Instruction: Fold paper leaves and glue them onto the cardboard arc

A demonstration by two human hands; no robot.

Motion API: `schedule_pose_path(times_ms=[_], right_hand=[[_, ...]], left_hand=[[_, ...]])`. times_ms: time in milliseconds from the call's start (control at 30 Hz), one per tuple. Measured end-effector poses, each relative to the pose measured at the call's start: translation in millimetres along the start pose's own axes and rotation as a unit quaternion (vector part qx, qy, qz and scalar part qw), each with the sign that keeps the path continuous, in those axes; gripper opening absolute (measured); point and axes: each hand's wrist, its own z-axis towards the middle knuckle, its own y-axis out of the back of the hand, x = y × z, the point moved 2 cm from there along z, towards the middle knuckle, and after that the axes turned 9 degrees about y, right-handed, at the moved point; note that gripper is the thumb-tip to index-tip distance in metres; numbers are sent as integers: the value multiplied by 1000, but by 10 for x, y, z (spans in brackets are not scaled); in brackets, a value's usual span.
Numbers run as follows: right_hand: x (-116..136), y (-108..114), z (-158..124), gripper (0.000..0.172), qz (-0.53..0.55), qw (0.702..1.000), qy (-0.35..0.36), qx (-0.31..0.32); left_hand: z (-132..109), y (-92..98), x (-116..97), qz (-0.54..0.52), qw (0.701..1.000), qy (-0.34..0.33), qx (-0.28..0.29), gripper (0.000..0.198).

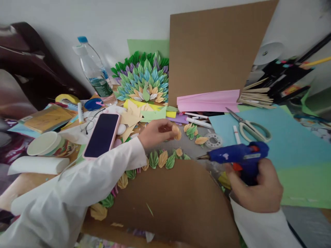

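My left hand [158, 132] pinches a small pleated orange paper leaf [177, 132] above the far edge of a brown cardboard piece [176, 196]. Green and orange paper leaves [162, 159] line the left and far edges of that cardboard. On the right, my right hand [256, 187] is wrapped round the handle of a blue glue gun [240, 155], whose nozzle points left over the cardboard's far right edge. Loose pleated leaves [191, 131] lie just beyond, beside a clear tape reel [214, 140].
Scissors [254, 129] and a white-capped pen rest on blue paper [284, 148] at right. A phone [102, 136], a white-lidded tub [45, 144] and bottles [95, 74] stand or lie left. Behind are a paper peacock [146, 82] and an upright brown board [212, 51].
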Motion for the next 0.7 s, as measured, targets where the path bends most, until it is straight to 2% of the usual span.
schedule_pose_path(times_ms=[67, 100, 167, 233, 367, 500, 700], right_hand=[[58, -45, -71, 23, -28, 995, 89, 21], [82, -70, -97, 21, -37, 989, 138, 31], [117, -113, -130, 15, -41, 975, 216, 40], [139, -142, -136, 9, -46, 964, 259, 38], [161, -176, -120, 6, -51, 952, 299, 40], [152, -194, -118, 9, -43, 942, 326, 59], [136, -196, -125, 8, -79, 939, 333, 47]], left_hand=[[-152, 5, 71, -82, 996, 16, 14, 24], [-216, -4, 132, -182, 982, 42, 21, 26], [-304, -34, 256, -250, 966, 56, 17, 31], [-337, -56, 365, -289, 955, 62, 0, 32], [-317, -50, 466, -354, 932, 75, -29, 30], [-306, -40, 461, -379, 921, 88, -17, 31], [-325, -81, 461, -390, 916, 95, -3, 32]])
